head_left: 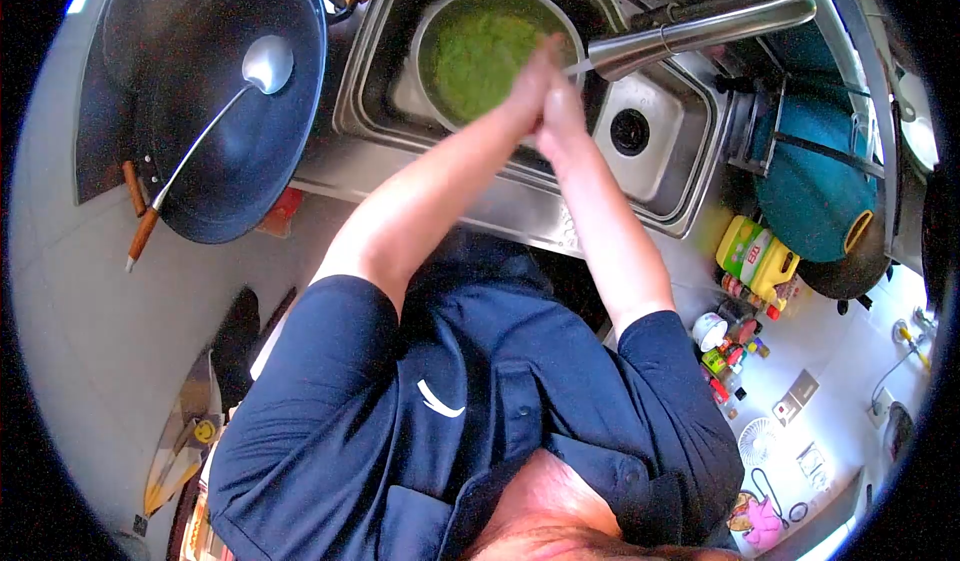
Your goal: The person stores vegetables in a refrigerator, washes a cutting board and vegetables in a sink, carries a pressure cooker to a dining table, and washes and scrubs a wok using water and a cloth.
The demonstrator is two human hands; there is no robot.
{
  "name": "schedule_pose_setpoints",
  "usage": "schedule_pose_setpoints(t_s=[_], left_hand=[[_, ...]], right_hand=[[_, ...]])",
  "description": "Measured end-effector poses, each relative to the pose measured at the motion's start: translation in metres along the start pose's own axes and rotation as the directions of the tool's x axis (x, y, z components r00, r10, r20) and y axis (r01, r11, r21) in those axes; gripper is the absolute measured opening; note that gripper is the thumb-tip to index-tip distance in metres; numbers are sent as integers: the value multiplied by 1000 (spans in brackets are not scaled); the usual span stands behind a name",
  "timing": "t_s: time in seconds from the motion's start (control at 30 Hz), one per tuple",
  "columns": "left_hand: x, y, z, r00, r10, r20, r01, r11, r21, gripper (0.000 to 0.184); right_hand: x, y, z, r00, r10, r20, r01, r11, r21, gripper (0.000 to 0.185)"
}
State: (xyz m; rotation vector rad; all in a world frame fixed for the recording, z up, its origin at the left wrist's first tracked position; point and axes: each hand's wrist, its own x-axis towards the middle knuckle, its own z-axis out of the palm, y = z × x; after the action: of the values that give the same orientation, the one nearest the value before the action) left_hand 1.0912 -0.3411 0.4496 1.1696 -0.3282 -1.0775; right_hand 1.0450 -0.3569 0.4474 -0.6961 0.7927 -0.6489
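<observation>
My left hand [533,83] and my right hand [562,116] are pressed together over the right rim of a round metal basin [421,89]. Motion smears the fingers of both, so I cannot make out whether anything is between them. The basin stands in the sink [385,126] and is filled with a green mass [480,56], perhaps chopped greens or greens in water. A metal faucet [690,36] reaches in from the right. At its mouth, just beside my hands, a short pale streak looks like running water.
Left of the sink is a large dark wok [225,151] with a wooden-handled ladle [268,64] lying in it. A black drain [630,132] shows in the sink's right part. On the right counter stand a yellow oil jug [757,259], several small bottles and a teal board [810,196].
</observation>
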Motion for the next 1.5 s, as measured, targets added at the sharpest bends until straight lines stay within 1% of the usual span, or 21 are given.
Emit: schedule_pose_setpoints(t_s=[0.2, 0.23, 0.3, 0.33, 0.37, 0.47, 0.5, 0.6, 0.63, 0.7, 0.73, 0.8, 0.83, 0.93, 1.0, 1.03, 1.1, 1.13, 1.23, 1.37, 1.5], left_hand=[[-1, -4, 15, 985, -163, 49, 166, 871, -462, 39], [-1, -10, 16, 986, -90, 141, 157, 788, -595, 36], [-1, -3, 13, 968, -102, 228, 235, 677, -698, 34], [0, 2, 12, 946, -103, 307, 311, 545, -778, 32], [2, 6, 13, 944, -102, 314, 317, 548, -774, 32], [10, 17, 29, 970, -220, -106, 153, 884, -443, 33], [-11, 37, 33, 985, -154, -81, 153, 988, -17, 42], [16, 27, 12, 977, 108, 184, -213, 526, 823, 36], [10, 27, 9, 972, 109, 207, -233, 524, 819, 36], [6, 22, -5, 882, 205, 424, -423, -52, 905, 36], [11, 15, -15, 878, 203, 434, -432, -55, 900, 36], [17, 3, -32, 615, 299, 730, -552, -498, 669, 39], [18, 2, -32, 618, 296, 728, -547, -504, 669, 39], [7, 15, -16, 886, -130, 444, -461, -342, 819, 42], [-8, 20, -22, 865, -38, 500, -471, -401, 786, 39], [-16, 23, -23, 827, -22, 562, -503, -477, 721, 33], [-21, 15, -36, 862, -86, 500, -496, -350, 795, 20], [-33, 21, -37, 917, -111, 384, -400, -258, 880, 19], [-52, 32, -43, 875, -88, 476, -479, -306, 823, 21], [-53, 20, -49, 874, -23, 485, -481, -178, 859, 27], [-75, 48, -38, 863, -87, 498, -502, -30, 864, 28]], right_hand=[[25, -24, -16, 962, -251, -108, 192, 903, -383, 29], [36, -31, -32, 996, -88, -35, 79, 979, -189, 28], [38, -33, -43, 979, -188, 81, 204, 928, -312, 33], [41, -29, -44, 984, -170, 61, 172, 985, -27, 28], [33, -33, -31, 988, -152, 41, 136, 956, 261, 23], [31, -15, -28, 995, -65, 80, 37, 952, 305, 23], [10, -26, -14, 999, -32, 15, 26, 956, 294, 23], [6, -46, -32, 987, 159, -32, -151, 975, 165, 23], [13, -50, -53, 991, 131, -34, -124, 980, 155, 21], [19, -76, -89, 996, 88, 17, -89, 989, 116, 18], [16, -92, -99, 998, -9, -70, 11, 999, 34, 19], [12, -121, -115, 956, -207, -207, 178, 972, -151, 22], [24, -130, -131, 943, -271, -195, 205, 931, -302, 21], [38, -160, -135, 878, -328, -347, 306, 945, -120, 18], [70, -176, -147, 907, -276, -319, 177, 935, -306, 11], [75, -171, -159, 904, -406, -129, 380, 906, -187, 11], [43, -181, -101, 893, -361, -269, 266, 905, -332, 9], [23, -178, -84, 908, -399, -129, 360, 899, -249, 9], [32, -182, -72, 881, -332, -338, 222, 920, -324, 18], [20, -170, -93, 914, -346, -211, 239, 880, -411, 18], [-40, -150, -90, 995, 10, 97, 53, 783, -619, 38]])
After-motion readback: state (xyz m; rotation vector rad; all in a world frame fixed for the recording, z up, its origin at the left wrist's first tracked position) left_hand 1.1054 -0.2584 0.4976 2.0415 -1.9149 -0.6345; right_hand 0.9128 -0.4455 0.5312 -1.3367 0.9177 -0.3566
